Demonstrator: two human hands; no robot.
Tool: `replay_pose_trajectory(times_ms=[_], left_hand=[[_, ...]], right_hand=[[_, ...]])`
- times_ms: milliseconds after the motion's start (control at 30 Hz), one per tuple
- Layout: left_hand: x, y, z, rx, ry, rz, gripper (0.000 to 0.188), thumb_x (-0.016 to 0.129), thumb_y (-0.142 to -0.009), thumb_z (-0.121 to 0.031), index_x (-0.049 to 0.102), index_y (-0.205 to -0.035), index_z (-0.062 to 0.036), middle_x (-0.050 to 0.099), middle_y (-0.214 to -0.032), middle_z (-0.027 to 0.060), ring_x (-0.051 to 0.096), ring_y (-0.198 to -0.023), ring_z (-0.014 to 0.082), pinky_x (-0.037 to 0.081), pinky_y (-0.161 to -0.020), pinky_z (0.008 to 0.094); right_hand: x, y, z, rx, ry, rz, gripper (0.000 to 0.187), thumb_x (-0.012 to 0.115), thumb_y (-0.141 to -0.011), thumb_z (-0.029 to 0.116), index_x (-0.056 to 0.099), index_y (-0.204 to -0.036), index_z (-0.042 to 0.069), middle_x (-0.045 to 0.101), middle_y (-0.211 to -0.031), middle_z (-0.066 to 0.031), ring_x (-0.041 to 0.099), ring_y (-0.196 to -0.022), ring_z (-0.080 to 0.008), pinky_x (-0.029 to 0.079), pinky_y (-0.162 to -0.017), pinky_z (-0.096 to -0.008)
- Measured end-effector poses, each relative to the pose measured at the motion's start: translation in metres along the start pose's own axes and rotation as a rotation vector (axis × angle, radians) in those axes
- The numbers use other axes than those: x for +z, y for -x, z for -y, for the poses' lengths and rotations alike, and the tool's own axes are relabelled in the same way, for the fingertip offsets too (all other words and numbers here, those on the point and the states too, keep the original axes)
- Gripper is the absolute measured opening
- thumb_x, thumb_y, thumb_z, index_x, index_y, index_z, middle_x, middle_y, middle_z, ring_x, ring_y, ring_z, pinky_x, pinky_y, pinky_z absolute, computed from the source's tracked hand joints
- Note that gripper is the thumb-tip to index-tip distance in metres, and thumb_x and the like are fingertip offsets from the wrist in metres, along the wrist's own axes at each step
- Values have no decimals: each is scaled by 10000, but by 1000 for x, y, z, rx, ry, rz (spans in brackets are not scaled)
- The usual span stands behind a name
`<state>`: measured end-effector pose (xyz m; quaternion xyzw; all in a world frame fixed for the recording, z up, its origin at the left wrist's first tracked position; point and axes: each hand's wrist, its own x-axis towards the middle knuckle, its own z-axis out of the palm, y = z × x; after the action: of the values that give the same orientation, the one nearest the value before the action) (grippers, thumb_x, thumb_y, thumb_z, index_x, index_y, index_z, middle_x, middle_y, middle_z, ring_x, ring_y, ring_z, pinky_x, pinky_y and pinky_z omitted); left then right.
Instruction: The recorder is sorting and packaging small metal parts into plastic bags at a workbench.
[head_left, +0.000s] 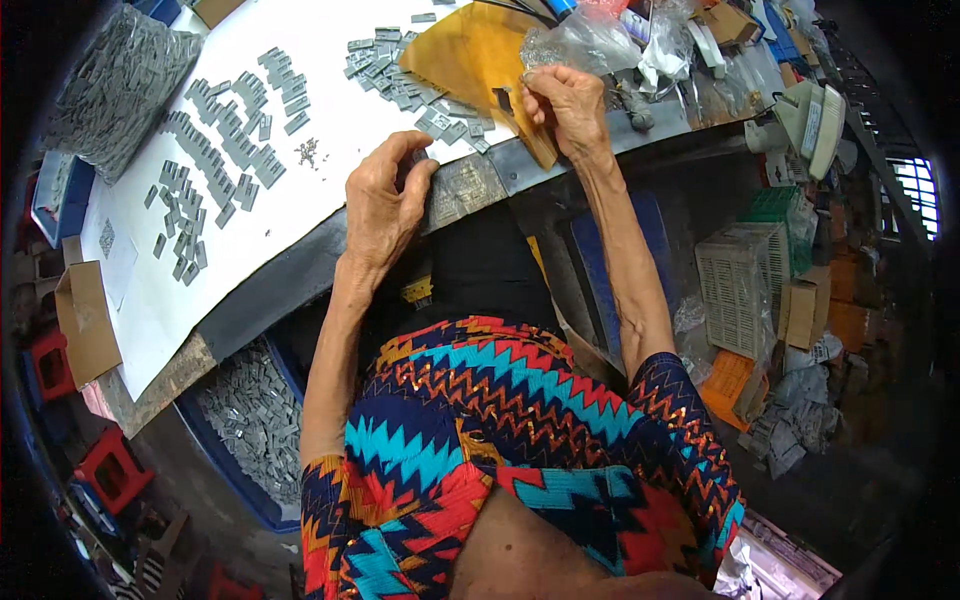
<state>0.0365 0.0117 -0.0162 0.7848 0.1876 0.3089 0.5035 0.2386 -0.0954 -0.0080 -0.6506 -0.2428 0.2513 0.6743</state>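
Pinching at frame centre: left hand (385, 205) sits curled at the near edge of the white sheet-covered surface (330, 120), fingers (415, 165) closed narrow round a small grey flat metal part (419, 155). Part is mostly hidden by the fingertips; shape not readable.

Right hand (570, 105), upper centre-right, fingers closed tight on a small dark metal piece (503, 100) over the yellow-brown paper sheet (470, 50). Only a sliver of that piece shows; can't tell what it is.

Loose pile of small grey rectangular metal plates (400, 75) lies between the hands and above them, some on the paper edge. More of the same plates in rough rows (225, 150), upper left. Tiny cluster of small fasteners (308, 151) just right of the rows, too small to identify.

Clear plastic bag (580, 40) just above the right hand, contents blurred. Grey mass in a bag (120, 85) at far upper left is cut by the fisheye rim. Blue tub of grey metal parts (255, 420), lower left, is partly hidden under the surface edge and behind the left forearm. White slotted plastic crate (738, 285) at right, floor around it cluttered and dark.
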Motion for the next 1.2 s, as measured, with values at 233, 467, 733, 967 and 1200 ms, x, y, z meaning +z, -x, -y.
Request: replay_pose_trajectory(times_ms=[233,467,733,967,1200], left_hand=[[-3,-1,-3,-59,-61,60,183,587,-775,-37,576,-952,8,610,-791,68,565,-720,113,462,-660,238],[-4,0,-4,-94,-19,43,184,592,-775,-42,579,-953,4,607,-792,58,562,-731,111,461,-666,239],[-11,-1,-11,-228,266,-8,179,574,-774,-63,586,-934,14,555,-678,24,499,-591,59,412,-547,200],[-15,-1,-5,-320,602,48,237,521,-821,-53,548,-1034,48,611,-713,69,549,-630,73,433,-597,185],[-12,-1,-6,-321,623,50,244,520,-823,-60,547,-1042,45,614,-711,76,552,-626,77,435,-598,184]], right_hand=[[-1,0,0,22,13,-30,87,576,-780,66,567,-732,-6,571,-584,-37,503,-457,-58,404,-414,-163],[4,5,6,84,-130,56,73,557,-803,20,550,-835,-44,547,-638,-64,502,-520,-86,402,-470,-182],[19,27,16,72,-255,145,54,560,-779,-6,564,-814,-46,552,-627,-63,504,-497,-90,396,-445,-178],[47,52,20,94,-175,283,114,574,-774,27,595,-864,-39,563,-643,-28,502,-523,-65,386,-462,-168],[58,64,19,82,-77,300,126,576,-780,36,595,-877,-42,569,-643,-29,514,-527,-61,401,-457,-176]])
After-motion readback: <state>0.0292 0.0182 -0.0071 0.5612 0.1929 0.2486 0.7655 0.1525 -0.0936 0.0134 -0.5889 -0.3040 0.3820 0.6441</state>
